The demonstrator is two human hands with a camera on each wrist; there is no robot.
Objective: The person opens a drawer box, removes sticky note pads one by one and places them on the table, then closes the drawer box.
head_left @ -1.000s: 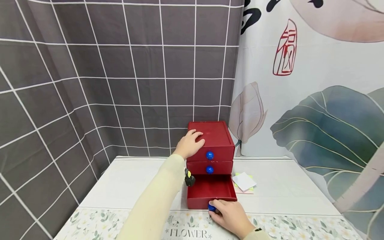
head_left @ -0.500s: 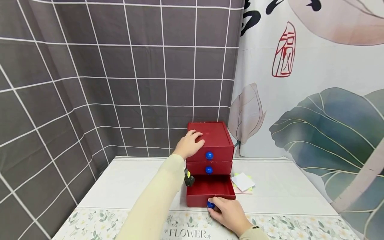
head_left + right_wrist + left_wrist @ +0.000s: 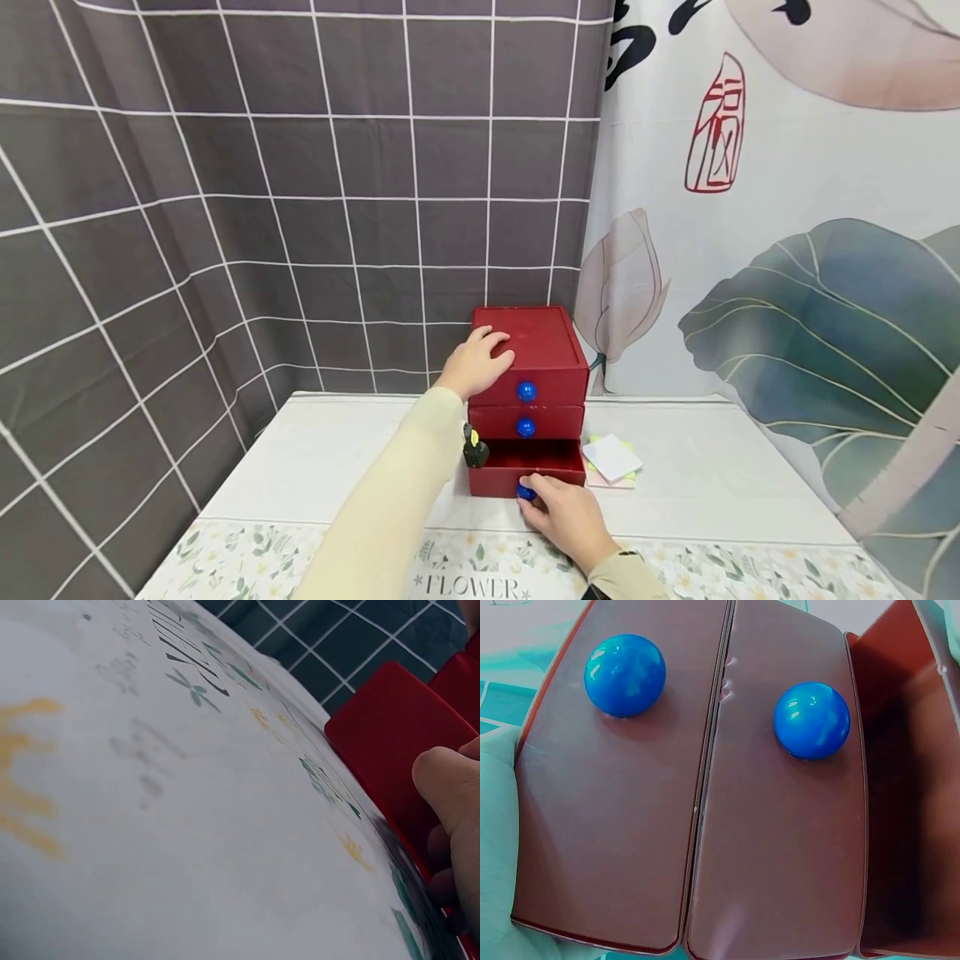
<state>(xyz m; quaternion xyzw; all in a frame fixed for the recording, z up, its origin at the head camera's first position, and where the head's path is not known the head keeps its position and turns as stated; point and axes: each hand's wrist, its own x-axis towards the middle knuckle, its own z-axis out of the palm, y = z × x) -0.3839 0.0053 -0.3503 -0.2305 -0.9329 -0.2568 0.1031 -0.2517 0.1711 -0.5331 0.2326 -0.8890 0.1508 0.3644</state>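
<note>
A small red drawer cabinet (image 3: 536, 337) stands on the table, with three drawers one above the other. My left hand (image 3: 474, 363) rests on its top at the left edge, fingers spread over the surface. Beneath it the upper drawer's blue knob (image 3: 625, 676) and the middle drawer's blue knob (image 3: 812, 721) are untouched, and both drawers are closed. The bottom drawer (image 3: 489, 482) sticks out partway. Its round blue knob (image 3: 526, 491) is pinched between the thumb and fingers of my right hand (image 3: 568, 518). The visible part of that drawer's inside holds nothing.
Right of the cabinet lies a small stack of paper notes (image 3: 613, 458), white on top. A small black object (image 3: 474, 450) with a yellow mark shows beside my left sleeve. The floral table cover (image 3: 247, 550) lies in front; a grey gridded curtain (image 3: 360, 225) hangs behind.
The bottom drawer has slid back into the cabinet by part of its length, my right hand moving forward with its knob. My left hand has stayed on the cabinet top.
</note>
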